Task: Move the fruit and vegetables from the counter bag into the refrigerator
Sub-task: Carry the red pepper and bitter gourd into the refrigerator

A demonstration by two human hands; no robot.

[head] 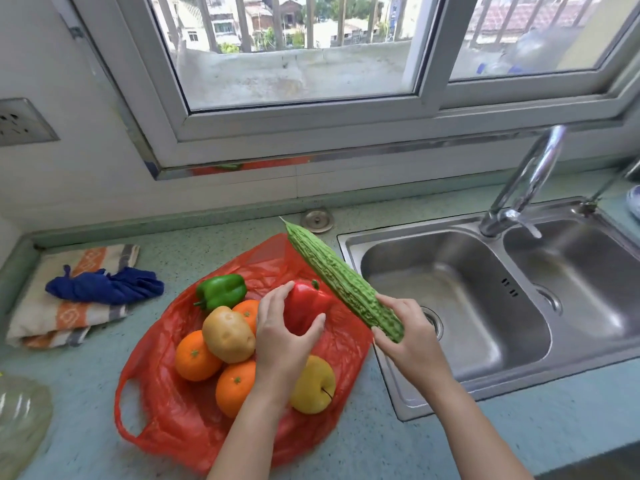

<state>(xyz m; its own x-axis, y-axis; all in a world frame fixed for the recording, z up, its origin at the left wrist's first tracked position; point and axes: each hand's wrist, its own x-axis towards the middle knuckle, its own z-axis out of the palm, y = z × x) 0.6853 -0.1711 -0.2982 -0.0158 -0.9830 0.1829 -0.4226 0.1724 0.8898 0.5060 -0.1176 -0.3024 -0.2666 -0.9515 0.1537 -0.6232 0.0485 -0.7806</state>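
Note:
A red plastic bag (166, 407) lies spread open on the green counter. On it sit a green pepper (221, 289), a potato (228, 333), three oranges (195, 356), a yellow apple (313, 384) and a red pepper (306, 306). My left hand (282, 337) curls around the red pepper, thumb on its right side. My right hand (407, 336) grips the lower end of a long green bitter gourd (341, 280), which slants up and left above the bag's right edge. The refrigerator is out of view.
A steel double sink (485, 306) with a tall faucet (526, 181) lies right of the bag. A folded striped towel (69, 296) with a blue cloth (104, 285) on it rests at the left. A clear plastic bag (20, 420) sits at the lower left. The window is behind.

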